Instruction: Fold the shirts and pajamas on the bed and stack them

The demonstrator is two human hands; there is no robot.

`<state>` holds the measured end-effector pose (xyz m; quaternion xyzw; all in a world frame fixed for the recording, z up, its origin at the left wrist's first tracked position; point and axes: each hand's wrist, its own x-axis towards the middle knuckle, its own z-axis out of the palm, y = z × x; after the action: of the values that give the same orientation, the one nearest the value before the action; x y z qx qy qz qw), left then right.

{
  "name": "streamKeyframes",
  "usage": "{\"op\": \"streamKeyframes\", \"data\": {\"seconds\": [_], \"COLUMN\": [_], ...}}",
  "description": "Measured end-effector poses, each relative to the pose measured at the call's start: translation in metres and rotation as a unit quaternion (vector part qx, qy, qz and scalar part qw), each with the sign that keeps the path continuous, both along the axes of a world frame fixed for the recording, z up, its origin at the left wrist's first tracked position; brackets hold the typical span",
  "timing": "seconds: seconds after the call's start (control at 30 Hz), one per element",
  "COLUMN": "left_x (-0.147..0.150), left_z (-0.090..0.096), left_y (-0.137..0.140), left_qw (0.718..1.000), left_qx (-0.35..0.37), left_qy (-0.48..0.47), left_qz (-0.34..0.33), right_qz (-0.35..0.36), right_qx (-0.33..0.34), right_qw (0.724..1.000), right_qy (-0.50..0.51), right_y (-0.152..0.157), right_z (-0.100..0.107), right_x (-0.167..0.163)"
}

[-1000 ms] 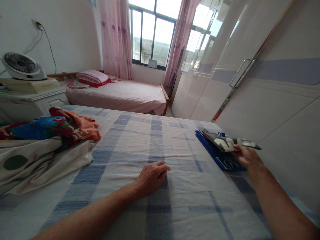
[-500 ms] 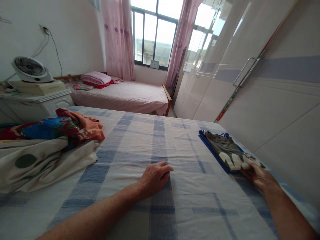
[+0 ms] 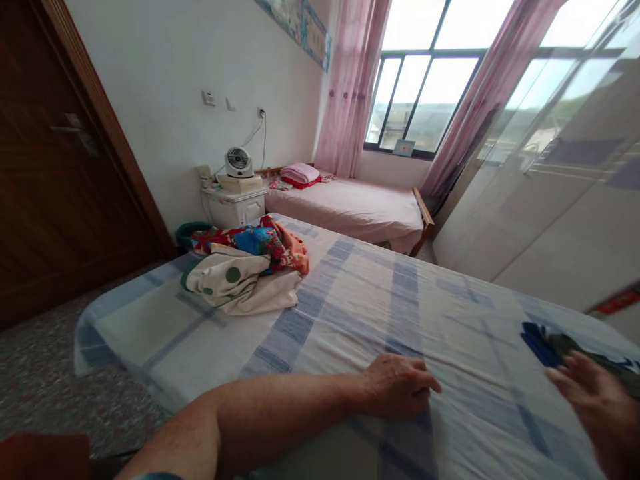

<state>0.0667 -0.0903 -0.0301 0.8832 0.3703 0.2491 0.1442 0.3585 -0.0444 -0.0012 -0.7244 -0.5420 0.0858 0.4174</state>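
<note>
My left hand (image 3: 400, 385) rests on the blue-and-white checked bedsheet (image 3: 345, 333), fingers loosely bent and a little apart, with nothing in them. At the right, my right hand (image 3: 593, 393) is lifted, blurred by motion, its fingers spread and empty. Just behind it lies the folded clothing stack, partly hidden by the hand: a dark grey-green T-shirt (image 3: 607, 363) on top of a blue garment (image 3: 540, 345). On the left part of the bed sits a loose heap: a cream cloth with green dots (image 3: 225, 283), an orange garment (image 3: 295, 252) and a red-and-blue patterned cloth (image 3: 253, 240).
Beyond the bed stands a second bed with a pink sheet (image 3: 350, 207). A small fan (image 3: 239, 162) sits on a box on the white bedside cabinet (image 3: 235, 208). The glossy wardrobe (image 3: 525, 220) lines the right side. A brown door (image 3: 65, 167) is at the left.
My right hand has let go of the folded T-shirt's edge and opened. The view has swung left, bringing in the door and the whole heap. My left hand stays on the sheet.
</note>
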Motion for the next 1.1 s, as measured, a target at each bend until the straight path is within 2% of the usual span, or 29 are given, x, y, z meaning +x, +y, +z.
{"op": "streamKeyframes", "data": {"seconds": [0.1,0.2,0.23,0.3,0.33,0.43,0.57,0.63,0.67,0.83,0.97,1.03,1.1], "left_x": [0.000,-0.007,-0.013,-0.035,-0.051,-0.110,-0.181,-0.199,-0.203,-0.203,-0.185,-0.164,-0.134], "left_z": [0.000,0.007,0.012,0.023,0.029,0.046,0.057,0.055,0.053,0.049,0.066,0.077,0.084], "left_y": [-0.002,0.008,0.015,0.034,0.045,0.072,0.083,0.081,0.080,0.083,0.087,0.081,0.070], "left_qw": [1.000,0.999,0.997,0.984,0.969,0.922,0.843,0.811,0.806,0.824,0.863,0.897,0.945], "left_qx": [0.000,0.012,0.029,0.070,0.086,0.098,0.102,0.091,0.085,0.054,0.012,-0.013,-0.052], "left_qy": [0.009,0.050,0.070,0.100,0.105,0.082,0.038,0.014,0.006,-0.038,-0.099,-0.130,-0.171], "left_qz": [-0.003,0.009,0.034,0.130,0.207,0.364,0.527,0.577,0.586,0.563,0.495,0.422,0.274], "right_qz": [0.096,0.099,0.095,0.101,0.111,0.128,0.139,0.144,0.145,0.150,0.153,0.153,0.153], "right_qx": [-0.078,-0.110,-0.106,-0.086,-0.078,-0.072,-0.065,-0.064,-0.066,-0.066,-0.062,-0.062,-0.060], "right_qw": [0.992,0.984,0.978,0.965,0.959,0.955,0.953,0.951,0.950,0.950,0.950,0.950,0.950], "right_qy": [0.012,-0.102,-0.150,-0.227,-0.248,-0.259,-0.261,-0.266,-0.268,-0.265,-0.266,-0.267,-0.265], "right_y": [0.023,0.024,0.022,0.018,0.016,0.017,0.020,0.020,0.020,0.017,0.017,0.017,0.018], "right_z": [-0.019,-0.031,-0.035,-0.040,-0.042,-0.045,-0.047,-0.047,-0.046,-0.043,-0.042,-0.043,-0.044], "right_x": [-0.053,-0.095,-0.103,-0.112,-0.112,-0.108,-0.103,-0.104,-0.105,-0.107,-0.109,-0.109,-0.108]}}
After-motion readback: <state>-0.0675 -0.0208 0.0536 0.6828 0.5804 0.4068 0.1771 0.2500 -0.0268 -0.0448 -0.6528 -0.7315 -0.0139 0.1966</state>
